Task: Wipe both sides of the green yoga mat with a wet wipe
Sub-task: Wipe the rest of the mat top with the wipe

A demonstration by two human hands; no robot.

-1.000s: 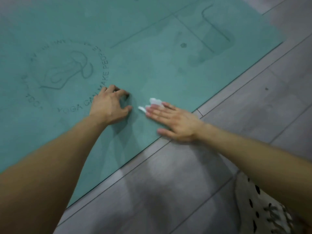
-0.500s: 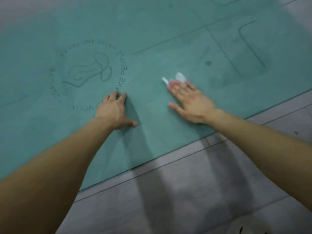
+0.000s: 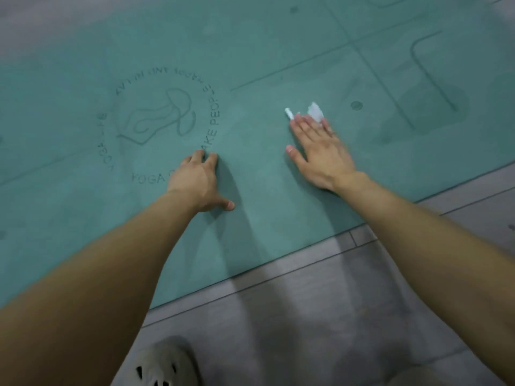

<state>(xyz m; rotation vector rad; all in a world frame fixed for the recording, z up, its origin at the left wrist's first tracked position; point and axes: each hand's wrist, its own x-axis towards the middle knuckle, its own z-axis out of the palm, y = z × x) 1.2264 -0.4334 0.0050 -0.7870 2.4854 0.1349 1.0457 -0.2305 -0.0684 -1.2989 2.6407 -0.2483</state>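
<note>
The green yoga mat (image 3: 278, 51) lies flat on the grey plank floor (image 3: 306, 316) and fills most of the view. The person's right hand (image 3: 320, 151) is flat on it with the fingers straight, pressing the wet wipe (image 3: 315, 111) down; only a crumpled white bit pokes out past the fingertips. The left hand (image 3: 195, 182) rests on the mat too, thumb stuck out to the side and fingertips at the rim of the printed round logo (image 3: 161, 121), holding nothing and probably just bracing. Biggest risk, I'd say, is the wipe: it's bunched up small under the fingers, so it could roll or slip out mid-stroke and bare fingers end up doing the rubbing. A hard push could also drag or ripple the mat on that smooth floor if the left hand lets up. The near edge (image 3: 278, 266) runs diagonally behind both wrists, with a pale shoe (image 3: 164, 366) on the floor just short of it, so pulling back runs off the mat fast. Forward and to both sides there's loads of open mat, and a damp-looking patch (image 3: 434, 107) sits off to the right. The underside looks not yet done, since the printed face is up.
</note>
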